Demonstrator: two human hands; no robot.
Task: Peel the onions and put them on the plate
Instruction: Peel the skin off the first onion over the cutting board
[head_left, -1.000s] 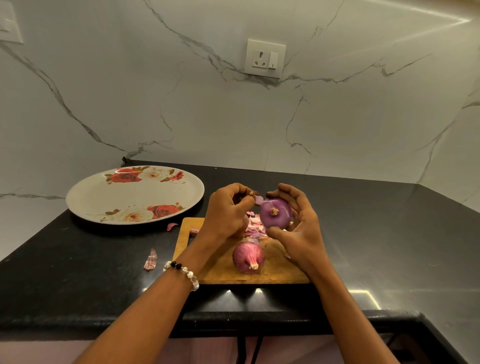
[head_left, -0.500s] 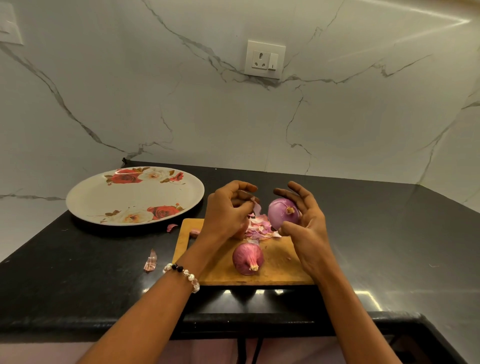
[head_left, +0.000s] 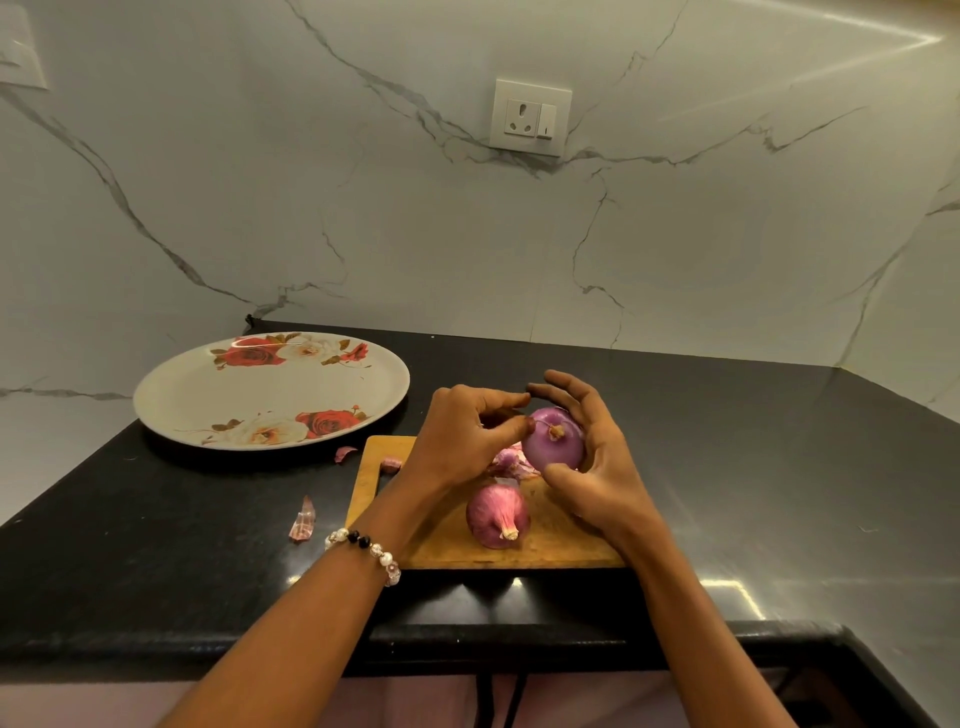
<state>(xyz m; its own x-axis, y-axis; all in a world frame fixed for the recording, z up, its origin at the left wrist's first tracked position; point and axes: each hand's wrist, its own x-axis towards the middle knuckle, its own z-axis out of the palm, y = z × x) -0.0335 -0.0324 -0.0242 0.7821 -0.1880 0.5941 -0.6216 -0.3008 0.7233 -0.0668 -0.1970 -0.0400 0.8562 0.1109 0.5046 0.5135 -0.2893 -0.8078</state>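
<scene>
Two red onions are in play: the right hand (head_left: 597, 467) cradles the peeled onion (head_left: 553, 439) above the cutting board (head_left: 545, 540), curled fingers steadying it so the left hand (head_left: 462, 441) can pinch at its root end. Half a second ago the left hand held off; the floral plate (head_left: 208, 400) holds nothing, and the unpeeled onion (head_left: 496, 514) waits.

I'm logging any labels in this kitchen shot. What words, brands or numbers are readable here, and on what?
None can be read.
The wall socket shows only pin holes and a switch, no legible marking.
The plate carries a rose pattern, no lettering.
The cutting board and both onions show no text.
</scene>
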